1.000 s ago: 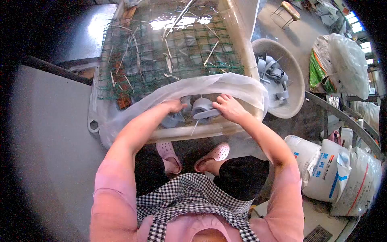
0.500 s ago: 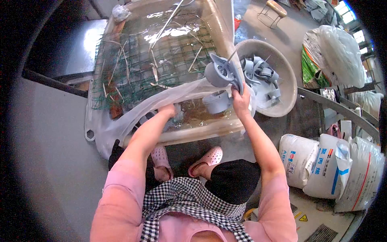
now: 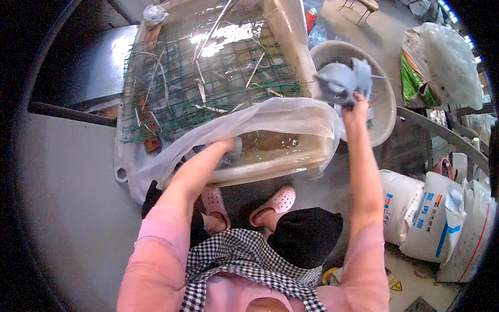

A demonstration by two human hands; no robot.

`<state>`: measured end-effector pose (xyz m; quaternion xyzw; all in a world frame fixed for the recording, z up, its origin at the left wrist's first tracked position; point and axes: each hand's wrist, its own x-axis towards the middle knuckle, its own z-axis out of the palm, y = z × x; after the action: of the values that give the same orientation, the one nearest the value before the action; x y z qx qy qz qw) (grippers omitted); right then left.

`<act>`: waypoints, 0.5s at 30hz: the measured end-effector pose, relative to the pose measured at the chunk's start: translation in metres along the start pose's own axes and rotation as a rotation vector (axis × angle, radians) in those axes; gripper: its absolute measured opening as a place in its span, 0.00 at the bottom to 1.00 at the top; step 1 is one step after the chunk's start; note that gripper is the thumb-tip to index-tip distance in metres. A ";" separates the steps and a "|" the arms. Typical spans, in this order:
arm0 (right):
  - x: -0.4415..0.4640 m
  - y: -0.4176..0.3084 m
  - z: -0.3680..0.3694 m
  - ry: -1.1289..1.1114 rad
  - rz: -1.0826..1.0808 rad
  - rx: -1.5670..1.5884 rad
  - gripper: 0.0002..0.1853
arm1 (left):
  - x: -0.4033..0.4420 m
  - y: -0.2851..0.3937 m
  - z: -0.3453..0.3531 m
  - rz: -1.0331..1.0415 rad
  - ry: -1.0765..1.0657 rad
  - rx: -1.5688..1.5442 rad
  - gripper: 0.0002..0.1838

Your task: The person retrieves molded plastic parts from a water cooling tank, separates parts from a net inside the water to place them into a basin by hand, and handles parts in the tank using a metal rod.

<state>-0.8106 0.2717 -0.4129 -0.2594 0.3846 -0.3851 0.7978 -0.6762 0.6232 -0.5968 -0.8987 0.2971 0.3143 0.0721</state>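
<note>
Right hand (image 3: 357, 109): clasped on grey parts (image 3: 340, 79), above round basin (image 3: 385, 117) | Left hand (image 3: 225, 146): at tub (image 3: 293, 165) front, grip indiscernible | Surface: green mesh (image 3: 179, 78), pale strips (image 3: 201, 92), water (image 3: 267, 151) | Room: white sacks (image 3: 429, 226) at right, stool (image 3: 368, 5) beyond

on the middle white sack (image 3: 429, 231), big blue writing (image 3: 426, 210) said 聚丙烯. the white sack beside it (image 3: 401, 210) had blue letters too, but they were hard to read. a yellow triangle sign (image 3: 397, 286) with a dark mark was on a pale surface (image 3: 413, 281) below.
</note>
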 end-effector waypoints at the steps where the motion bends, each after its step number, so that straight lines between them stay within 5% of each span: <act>1: 0.041 -0.003 -0.011 0.026 -0.078 0.004 0.13 | 0.000 -0.005 0.001 -0.004 -0.006 0.009 0.42; 4: 0.107 -0.018 -0.015 -0.146 -0.251 -0.055 0.25 | -0.002 -0.026 0.000 0.065 -0.054 -0.127 0.40; 5: 0.081 -0.028 0.013 0.068 -0.157 -0.129 0.23 | -0.004 -0.034 -0.004 0.130 -0.103 -0.205 0.39; 7: 0.080 -0.024 0.018 0.049 -0.277 -0.859 0.17 | -0.021 -0.035 -0.023 0.194 -0.152 -0.289 0.37; 9: 0.015 -0.002 0.039 -0.421 -0.652 -1.157 0.13 | -0.063 -0.023 -0.071 0.234 -0.231 -0.515 0.31; 10: -0.008 0.013 0.043 -0.922 -0.631 -1.218 0.13 | -0.067 -0.021 -0.077 0.093 -0.384 -0.572 0.28; 12: -0.087 0.044 0.053 -1.384 0.307 -1.200 0.14 | -0.056 -0.025 -0.064 0.035 -0.439 -0.743 0.26; 13: -0.115 0.065 0.056 -1.384 0.222 -1.554 0.18 | -0.054 -0.027 -0.060 -0.023 -0.491 -0.906 0.24; 15: -0.120 0.137 0.028 -1.196 -0.172 -1.710 0.23 | -0.080 -0.006 -0.094 -0.041 -0.470 -0.913 0.22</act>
<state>-0.7799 0.4508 -0.4449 -0.9117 0.0518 0.1510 0.3785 -0.6741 0.6371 -0.4744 -0.7494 0.0874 0.6040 -0.2568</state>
